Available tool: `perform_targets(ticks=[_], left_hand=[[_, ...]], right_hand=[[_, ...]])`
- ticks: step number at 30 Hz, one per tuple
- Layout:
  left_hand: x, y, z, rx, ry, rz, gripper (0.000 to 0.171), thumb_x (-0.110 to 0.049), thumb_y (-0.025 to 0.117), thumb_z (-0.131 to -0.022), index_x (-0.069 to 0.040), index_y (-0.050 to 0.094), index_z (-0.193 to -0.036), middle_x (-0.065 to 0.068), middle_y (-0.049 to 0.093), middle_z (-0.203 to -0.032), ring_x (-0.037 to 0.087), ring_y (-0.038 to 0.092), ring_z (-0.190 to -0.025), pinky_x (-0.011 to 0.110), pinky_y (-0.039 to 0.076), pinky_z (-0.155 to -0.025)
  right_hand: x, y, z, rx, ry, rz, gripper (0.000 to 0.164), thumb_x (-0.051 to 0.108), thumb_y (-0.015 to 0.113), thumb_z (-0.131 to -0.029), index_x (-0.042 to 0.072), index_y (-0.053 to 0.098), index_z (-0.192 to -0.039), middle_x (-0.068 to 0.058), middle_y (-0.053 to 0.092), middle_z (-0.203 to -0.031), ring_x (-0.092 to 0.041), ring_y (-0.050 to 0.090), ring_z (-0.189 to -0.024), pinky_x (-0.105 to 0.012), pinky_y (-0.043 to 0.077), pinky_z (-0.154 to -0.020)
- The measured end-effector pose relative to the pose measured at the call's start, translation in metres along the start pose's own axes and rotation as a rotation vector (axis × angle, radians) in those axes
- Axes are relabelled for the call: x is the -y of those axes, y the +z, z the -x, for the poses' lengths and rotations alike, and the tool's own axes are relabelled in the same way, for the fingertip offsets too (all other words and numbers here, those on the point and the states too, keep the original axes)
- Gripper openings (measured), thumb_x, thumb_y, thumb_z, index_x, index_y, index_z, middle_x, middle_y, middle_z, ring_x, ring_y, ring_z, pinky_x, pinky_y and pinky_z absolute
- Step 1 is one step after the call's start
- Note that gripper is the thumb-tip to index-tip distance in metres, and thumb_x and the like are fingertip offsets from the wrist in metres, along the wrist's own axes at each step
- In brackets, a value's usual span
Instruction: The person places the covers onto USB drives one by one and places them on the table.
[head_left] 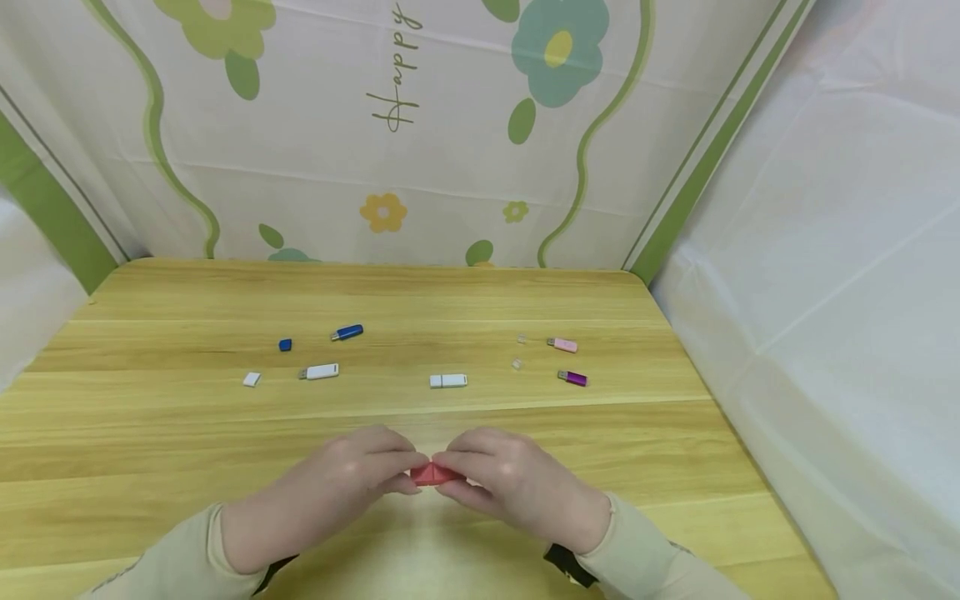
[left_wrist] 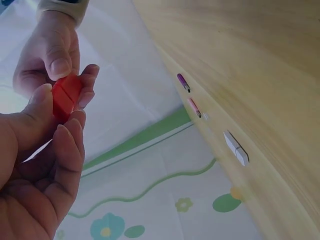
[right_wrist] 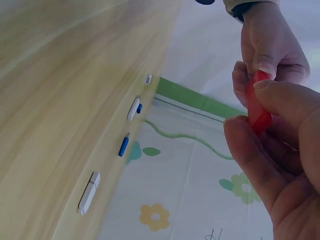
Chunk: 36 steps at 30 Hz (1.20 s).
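Observation:
Between both hands, over the near part of the table, is a red USB stick (head_left: pixel 432 474) with a seam across its middle. My left hand (head_left: pixel 352 471) pinches one end between thumb and fingers, and my right hand (head_left: pixel 513 475) pinches the other end. In the left wrist view the red body (left_wrist: pixel 65 97) shows its seam, with the two halves meeting. Fingers cover both ends of it. Just beyond the hands lies a white USB stick (head_left: pixel 447 381) with its cap on.
To the left lie a blue USB stick (head_left: pixel 347 332), its blue cap (head_left: pixel 285 344), a white uncapped USB stick (head_left: pixel 320 372) and a white cap (head_left: pixel 252 379). On the right are a pink USB stick (head_left: pixel 564 344), a purple one (head_left: pixel 573 378) and small clear caps (head_left: pixel 517 364). A flowered curtain (head_left: pixel 450 150) hangs behind the table.

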<state>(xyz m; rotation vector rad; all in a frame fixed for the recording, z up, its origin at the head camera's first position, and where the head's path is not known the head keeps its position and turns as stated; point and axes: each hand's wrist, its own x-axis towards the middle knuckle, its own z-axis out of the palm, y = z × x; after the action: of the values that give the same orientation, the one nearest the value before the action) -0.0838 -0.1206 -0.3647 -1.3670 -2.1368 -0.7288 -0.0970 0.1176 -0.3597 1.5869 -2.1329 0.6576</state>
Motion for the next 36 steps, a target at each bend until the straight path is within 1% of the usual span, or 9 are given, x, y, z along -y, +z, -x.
perform_targets(ticks=[4,10,14,20,26,32,36], left_hand=[[0.001,-0.001,-0.001,-0.004,-0.01,0.055,0.031,-0.032,0.052,-0.1,-0.01,0.074,-0.094,-0.005,0.066,-0.091,0.008,0.064,-0.081,0.013,0.052,-0.076],[0.001,-0.001,-0.003,-0.028,0.012,0.069,0.037,-0.033,0.047,-0.102,-0.008,0.074,-0.094,-0.004,0.067,-0.091,0.008,0.065,-0.081,0.013,0.052,-0.076],[0.001,-0.001,-0.004,-0.054,0.034,0.059,0.038,-0.032,0.047,-0.102,-0.007,0.073,-0.092,-0.003,0.067,-0.09,0.009,0.064,-0.08,0.013,0.052,-0.074],[-0.001,-0.003,-0.006,-0.078,0.054,0.015,0.039,-0.032,0.046,-0.103,-0.007,0.073,-0.089,-0.002,0.067,-0.089,0.009,0.063,-0.078,0.013,0.052,-0.073],[0.0,-0.003,-0.006,-0.123,0.087,-0.013,0.04,-0.031,0.045,-0.105,-0.007,0.072,-0.087,-0.002,0.065,-0.088,0.009,0.062,-0.076,0.012,0.051,-0.071],[0.001,-0.003,-0.006,-0.111,0.114,-0.047,0.042,-0.029,0.042,-0.105,-0.006,0.072,-0.086,-0.001,0.065,-0.088,0.01,0.063,-0.076,0.013,0.051,-0.071],[0.003,-0.003,-0.005,-0.096,0.113,-0.043,0.042,-0.028,0.042,-0.105,-0.006,0.072,-0.086,-0.001,0.065,-0.089,0.01,0.062,-0.077,0.013,0.051,-0.071]], right_hand=[[0.001,-0.002,-0.001,-0.007,0.03,-0.059,0.018,0.009,0.081,-0.083,0.006,0.075,-0.1,0.0,0.068,-0.094,-0.005,0.063,-0.083,-0.008,0.047,-0.079],[0.002,-0.004,-0.004,0.001,0.055,-0.073,0.018,0.011,0.08,-0.084,0.006,0.075,-0.101,0.001,0.068,-0.095,-0.005,0.062,-0.085,-0.007,0.047,-0.079],[0.002,-0.005,-0.006,-0.012,0.046,-0.065,0.019,0.011,0.081,-0.083,0.006,0.076,-0.1,0.0,0.068,-0.094,-0.005,0.063,-0.084,-0.007,0.047,-0.078],[0.004,-0.005,-0.007,-0.019,0.04,-0.046,0.023,0.011,0.084,-0.079,0.005,0.077,-0.101,0.0,0.069,-0.093,-0.006,0.064,-0.082,-0.006,0.047,-0.077],[0.004,-0.004,-0.009,-0.04,-0.001,-0.012,0.024,0.008,0.084,-0.078,0.002,0.076,-0.1,-0.003,0.069,-0.093,-0.008,0.065,-0.082,-0.007,0.047,-0.078],[0.004,-0.002,-0.011,-0.046,-0.018,0.017,0.016,0.009,0.083,-0.08,0.004,0.077,-0.094,-0.002,0.068,-0.09,-0.008,0.065,-0.079,-0.006,0.046,-0.077],[0.005,-0.002,-0.013,-0.043,-0.02,0.031,0.014,0.008,0.083,-0.08,0.004,0.077,-0.092,-0.002,0.067,-0.089,-0.008,0.064,-0.079,-0.006,0.046,-0.077]])
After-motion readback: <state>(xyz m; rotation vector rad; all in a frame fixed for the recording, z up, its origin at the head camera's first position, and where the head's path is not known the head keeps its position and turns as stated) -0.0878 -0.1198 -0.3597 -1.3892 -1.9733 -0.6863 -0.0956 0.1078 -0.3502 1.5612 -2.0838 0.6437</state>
